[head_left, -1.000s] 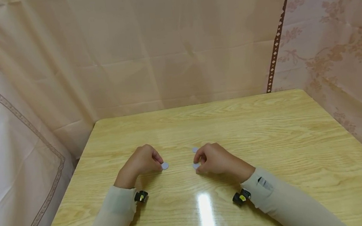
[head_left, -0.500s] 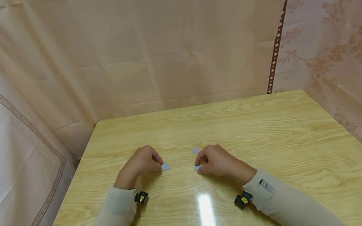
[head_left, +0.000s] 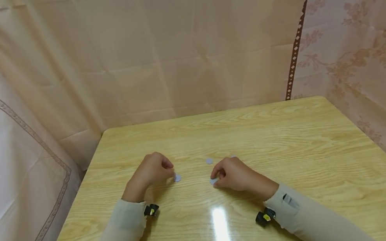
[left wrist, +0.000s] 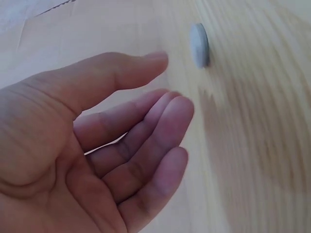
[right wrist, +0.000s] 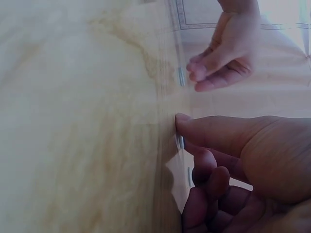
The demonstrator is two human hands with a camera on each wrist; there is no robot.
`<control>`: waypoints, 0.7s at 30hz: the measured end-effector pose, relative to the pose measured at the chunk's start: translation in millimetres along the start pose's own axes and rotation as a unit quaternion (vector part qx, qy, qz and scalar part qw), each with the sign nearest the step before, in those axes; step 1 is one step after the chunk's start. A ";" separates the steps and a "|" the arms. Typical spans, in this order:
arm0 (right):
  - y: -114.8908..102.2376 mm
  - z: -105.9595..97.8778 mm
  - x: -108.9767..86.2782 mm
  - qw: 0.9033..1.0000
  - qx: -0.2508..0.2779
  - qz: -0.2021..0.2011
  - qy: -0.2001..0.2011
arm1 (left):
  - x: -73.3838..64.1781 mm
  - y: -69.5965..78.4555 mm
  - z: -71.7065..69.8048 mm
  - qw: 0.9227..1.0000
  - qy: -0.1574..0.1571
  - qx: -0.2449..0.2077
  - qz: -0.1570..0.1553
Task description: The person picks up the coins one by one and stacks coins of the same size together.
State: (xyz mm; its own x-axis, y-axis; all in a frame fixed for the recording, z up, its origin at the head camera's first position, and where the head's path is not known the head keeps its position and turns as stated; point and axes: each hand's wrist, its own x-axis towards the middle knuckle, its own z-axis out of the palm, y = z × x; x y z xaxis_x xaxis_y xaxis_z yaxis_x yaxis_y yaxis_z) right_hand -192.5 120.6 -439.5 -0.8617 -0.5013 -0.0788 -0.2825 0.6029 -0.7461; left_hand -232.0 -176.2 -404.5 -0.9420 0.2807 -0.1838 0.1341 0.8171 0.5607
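A small grey-white disc (head_left: pixel 177 178) lies flat on the wooden table by the fingertips of my left hand (head_left: pixel 153 168). The left wrist view shows a gap between that disc (left wrist: pixel 199 45) and the loosely bent fingers, which hold nothing. My right hand (head_left: pixel 235 174) has thumb and forefinger at the edges of a second disc (head_left: pixel 214 181), pinching it at the tabletop. In the right wrist view this disc (right wrist: pixel 180 141) is partly hidden by the fingers. Behind the right hand lies another disc (head_left: pixel 209 160), and one more (head_left: pixel 233 156) barely shows above the knuckles.
The light wood table (head_left: pixel 166 139) reflects a bright strip of light near its front. A beige cloth (head_left: pixel 185 50) hangs behind it, with patterned cloths at both sides. Each sleeve cuff carries a small black camera (head_left: pixel 264 217).
My left fingers have lifted slightly off the disc beside them. My right hand has shifted a little right and toward me with its disc, and a further disc now shows behind it.
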 end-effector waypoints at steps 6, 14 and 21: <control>1.5 -1.5 -3.5 1.000 0.006 -0.013 0.000 | 7.4 15.7 1.2 0.999 0.031 -0.001 0.033; 4.5 -1.7 -1.9 0.999 0.009 -0.030 -0.009 | 26.9 39.6 13.1 0.996 0.037 0.000 0.078; 5.0 -1.4 0.1 0.999 0.003 -0.032 -0.007 | 43.5 56.4 25.7 0.994 0.021 0.037 0.102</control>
State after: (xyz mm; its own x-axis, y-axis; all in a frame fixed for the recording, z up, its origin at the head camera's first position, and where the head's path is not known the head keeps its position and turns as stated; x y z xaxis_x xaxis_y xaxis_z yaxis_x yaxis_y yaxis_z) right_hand -194.6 124.4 -442.3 -0.8362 -0.5469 -0.0407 -0.3338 0.5666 -0.7533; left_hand -257.4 -104.9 -401.6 -0.9048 0.4242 -0.0377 0.3440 0.7803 0.5223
